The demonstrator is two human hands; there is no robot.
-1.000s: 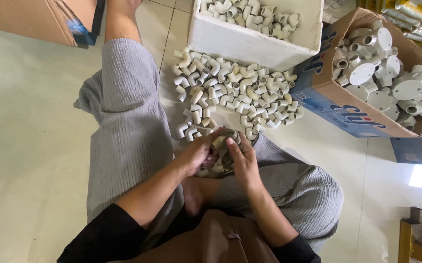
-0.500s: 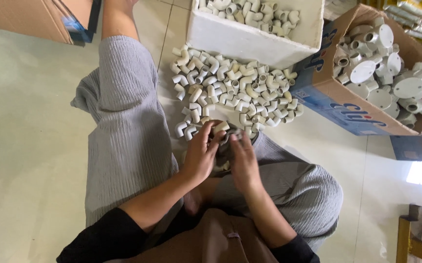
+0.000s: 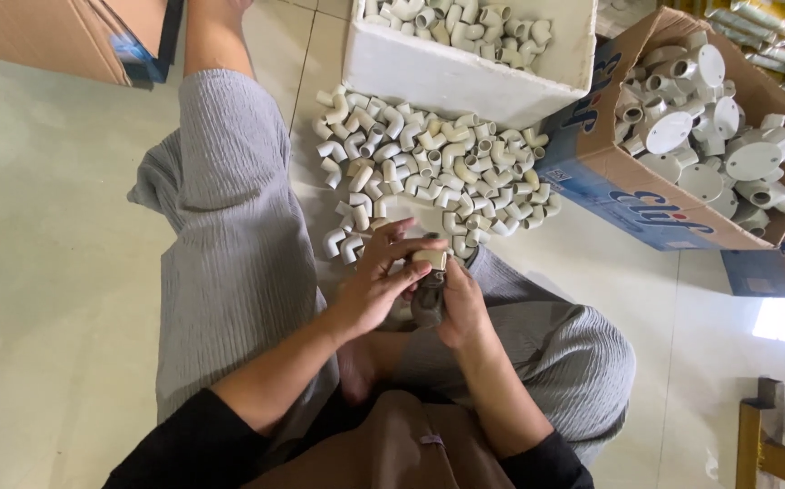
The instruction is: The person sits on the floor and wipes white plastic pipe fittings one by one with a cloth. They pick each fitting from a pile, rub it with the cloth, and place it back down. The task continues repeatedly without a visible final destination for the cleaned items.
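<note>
I sit on the floor with my grey-trousered legs spread. My right hand (image 3: 459,303) grips a dark grey rag or pad (image 3: 429,292) with a cream pipe elbow (image 3: 430,260) at its top. My left hand (image 3: 376,276) has its fingers spread, the fingertips touching that elbow. Just beyond my hands lies a pile of several white and cream pipe elbows (image 3: 433,167) on the tile floor.
A white foam box (image 3: 447,77) of elbows stands behind the pile. A cardboard box (image 3: 632,195) with round white junction fittings (image 3: 709,136) sits at the right, another cardboard box (image 3: 67,36) at the top left, a wooden piece (image 3: 759,444) at the bottom right.
My left hand reached to the pile's near edge half a second ago and has come back. A cream elbow now stands upright at the top of the rag in my right hand.
</note>
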